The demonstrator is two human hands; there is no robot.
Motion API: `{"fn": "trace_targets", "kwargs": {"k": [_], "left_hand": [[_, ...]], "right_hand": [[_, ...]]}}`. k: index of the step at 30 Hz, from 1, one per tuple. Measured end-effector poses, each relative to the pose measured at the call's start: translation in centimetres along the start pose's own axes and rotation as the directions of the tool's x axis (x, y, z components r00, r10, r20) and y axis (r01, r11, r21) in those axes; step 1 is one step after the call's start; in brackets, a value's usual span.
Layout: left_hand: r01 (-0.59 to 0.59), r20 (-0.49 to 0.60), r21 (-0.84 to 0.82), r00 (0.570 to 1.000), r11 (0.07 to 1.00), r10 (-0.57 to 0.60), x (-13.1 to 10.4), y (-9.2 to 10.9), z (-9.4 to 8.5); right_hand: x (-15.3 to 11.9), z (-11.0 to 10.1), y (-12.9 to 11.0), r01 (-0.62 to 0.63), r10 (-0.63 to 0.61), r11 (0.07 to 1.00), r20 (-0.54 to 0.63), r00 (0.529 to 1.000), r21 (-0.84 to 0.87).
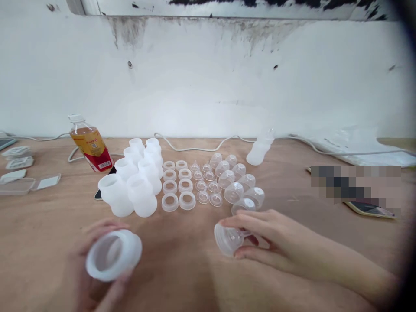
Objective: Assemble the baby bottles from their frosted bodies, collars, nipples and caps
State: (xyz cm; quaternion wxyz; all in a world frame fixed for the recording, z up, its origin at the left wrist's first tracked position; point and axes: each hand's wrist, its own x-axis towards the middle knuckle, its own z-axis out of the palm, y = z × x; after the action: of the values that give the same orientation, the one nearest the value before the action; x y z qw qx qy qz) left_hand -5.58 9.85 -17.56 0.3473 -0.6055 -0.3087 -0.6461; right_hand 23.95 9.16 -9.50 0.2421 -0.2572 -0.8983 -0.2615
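Observation:
On the left, my left hand [94,260] is wrapped round a frosted white bottle [131,251], its open mouth facing me. My right hand [260,238] holds a clear nipple with a ring [226,239] between thumb and fingers, its wide side turned left. The two parts are well apart. Beyond my hands stand rows of frosted bottles [143,197], two columns of rings [169,202], clear nipples [215,199] and clear domed caps [233,193]. The nearest cap lies just behind my right hand.
An assembled bottle [258,149] stands at the back right. A drink bottle [92,147] is at the back left, near a cable [195,149]. Plastic cases [19,162] lie far left. A plastic bag [351,145] and a phone [370,209] are on the right of the wooden table [182,277].

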Motion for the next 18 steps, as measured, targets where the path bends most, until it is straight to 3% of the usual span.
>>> {"fn": "trace_targets", "kwargs": {"k": [2,4,8,18], "left_hand": [[0.161,-0.086,-0.014,0.983,0.987,-0.161,-0.2,-2.0,-0.7],[0.213,-0.164,-0.027,0.963,0.977,-0.215,0.2,-3.6,-0.8],[0.243,-0.085,-0.161,0.962,0.957,-0.259,1.4,-4.7,-0.3],[0.339,-0.043,-0.328,0.927,0.882,-0.372,2.6,-5.3,1.0]], "right_hand": [[0.1,1.8,0.2,-0.028,0.024,0.997,0.06,0.998,0.065],[0.3,3.1,0.3,-0.036,0.027,0.994,0.082,0.996,0.102],[0.6,4.0,0.3,-0.048,0.043,0.992,0.048,0.998,0.115],[0.5,4.6,0.6,-0.045,0.055,0.988,-0.06,0.997,0.151]]}}
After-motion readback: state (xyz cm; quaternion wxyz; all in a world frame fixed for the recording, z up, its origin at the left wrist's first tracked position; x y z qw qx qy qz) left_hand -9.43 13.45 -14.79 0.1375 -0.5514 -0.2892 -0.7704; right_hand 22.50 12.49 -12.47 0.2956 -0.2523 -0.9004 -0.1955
